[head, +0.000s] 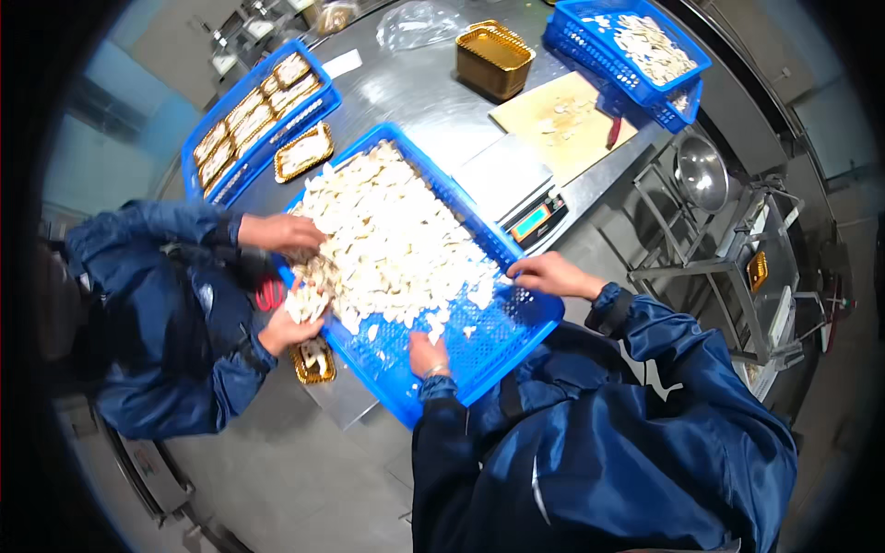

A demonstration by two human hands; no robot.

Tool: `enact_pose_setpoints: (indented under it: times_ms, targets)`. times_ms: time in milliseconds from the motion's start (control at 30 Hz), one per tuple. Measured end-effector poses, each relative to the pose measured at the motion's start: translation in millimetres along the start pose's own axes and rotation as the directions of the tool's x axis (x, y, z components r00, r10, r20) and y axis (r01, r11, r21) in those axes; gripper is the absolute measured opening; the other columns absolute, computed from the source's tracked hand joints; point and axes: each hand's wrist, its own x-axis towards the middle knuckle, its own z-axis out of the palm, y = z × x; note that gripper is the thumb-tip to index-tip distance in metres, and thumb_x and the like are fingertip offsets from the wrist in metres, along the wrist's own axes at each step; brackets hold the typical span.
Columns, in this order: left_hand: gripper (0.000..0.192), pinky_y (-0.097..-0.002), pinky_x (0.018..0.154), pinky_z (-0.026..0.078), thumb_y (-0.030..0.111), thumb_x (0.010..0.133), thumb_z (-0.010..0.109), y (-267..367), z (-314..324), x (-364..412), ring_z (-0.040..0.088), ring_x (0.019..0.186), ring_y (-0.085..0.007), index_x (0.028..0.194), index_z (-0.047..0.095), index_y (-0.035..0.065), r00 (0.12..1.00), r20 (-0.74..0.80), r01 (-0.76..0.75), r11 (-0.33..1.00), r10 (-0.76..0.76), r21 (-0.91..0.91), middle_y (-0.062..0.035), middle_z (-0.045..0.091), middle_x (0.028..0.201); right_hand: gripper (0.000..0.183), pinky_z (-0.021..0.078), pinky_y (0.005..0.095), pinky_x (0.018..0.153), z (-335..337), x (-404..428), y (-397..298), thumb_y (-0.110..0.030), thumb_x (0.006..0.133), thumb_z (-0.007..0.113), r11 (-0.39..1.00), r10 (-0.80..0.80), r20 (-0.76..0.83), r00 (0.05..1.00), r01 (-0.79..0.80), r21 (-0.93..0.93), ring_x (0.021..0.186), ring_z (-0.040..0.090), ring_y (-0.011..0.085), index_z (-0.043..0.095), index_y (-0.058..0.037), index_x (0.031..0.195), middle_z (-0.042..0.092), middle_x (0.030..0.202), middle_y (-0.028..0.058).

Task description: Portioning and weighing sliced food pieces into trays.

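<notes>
A large blue perforated plastic crate [394, 401] lies before me, tilted across the view and mostly covered with pale sliced pieces of food [394, 228], perhaps mushroom. My left hand [427, 354] is inside its near part, the fingertips at a few loose pieces; whether it grips any I cannot tell. At the crate's right rim is my right hand [553, 274], fingers curled over the edge. A digital scale [529, 207] with a lit display stands just beyond that rim. Across the crate, a co-worker's hands [294, 328] hold some of the pieces.
Left stands a blue crate [259, 166] of filled gold trays, with one filled tray [304, 152] beside it. Another gold tray [312, 359] is below the co-worker's hand. Farther back are stacked gold trays [494, 62], a cutting board [553, 124], a red-handled knife [614, 133] and stacked blue crates [601, 55].
</notes>
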Motion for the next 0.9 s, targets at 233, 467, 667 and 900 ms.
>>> enact_pose_setpoints:
  times_ms: [233,467,667,900]
  targets:
    - [0.017,-0.0431,0.063,0.049,0.019,0.069,0.058,-14.8,-14.7,-11.2,0.062,0.069,-0.0333,0.078,0.065,0.0066,0.963,-0.134,0.232,0.972,-0.236,-0.044,-0.0149,0.064,0.076,0.02,0.0465,0.0229,0.049,-129.1,-1.2,120.7,-0.017,0.085,0.054,0.794,0.527,-0.363,0.768,-0.294,0.532,0.054,0.057,0.0105,0.062,-0.0011,0.095,0.062,0.072,0.0059]
    - [0.009,-0.0222,0.063,0.05,0.013,0.088,0.052,154.0,-42.1,-14.6,0.057,0.073,-0.0107,0.092,0.054,0.0055,0.919,0.359,0.388,0.228,-0.16,-0.893,-0.0018,0.055,0.083,0.025,0.0478,0.0217,0.058,-105.3,24.8,71.1,-0.022,0.09,0.052,0.616,0.298,0.28,0.913,-0.408,0.674,0.066,0.058,0.009,0.056,-0.0028,0.105,0.063,0.08,0.0052]
    - [0.009,-0.0197,0.063,0.046,0.014,0.091,0.048,227.5,-15.8,-22.7,0.054,0.073,-0.0086,0.093,0.051,0.0071,0.963,0.269,0.258,0.311,-0.01,-0.915,0.0004,0.055,0.083,0.023,0.0495,0.0208,0.06,-82.2,43.8,24.7,-0.018,0.089,0.055,0.613,-0.085,0.481,0.873,-0.334,0.716,0.07,0.06,0.0085,0.057,-0.0008,0.104,0.064,0.083,0.0058]
    - [0.03,-0.0208,0.059,0.046,0.02,0.089,0.054,292.0,-1.6,-24.9,0.055,0.071,-0.0095,0.115,0.052,0.0052,0.894,0.431,0.448,0.252,-0.125,-0.858,-0.0022,0.059,0.089,0.018,0.048,0.0215,0.054,-125.8,33.1,86.6,-0.018,0.087,0.056,0.575,0.109,0.29,0.951,-0.298,0.762,0.059,0.058,0.009,0.059,-0.001,0.093,0.062,0.071,0.0053]
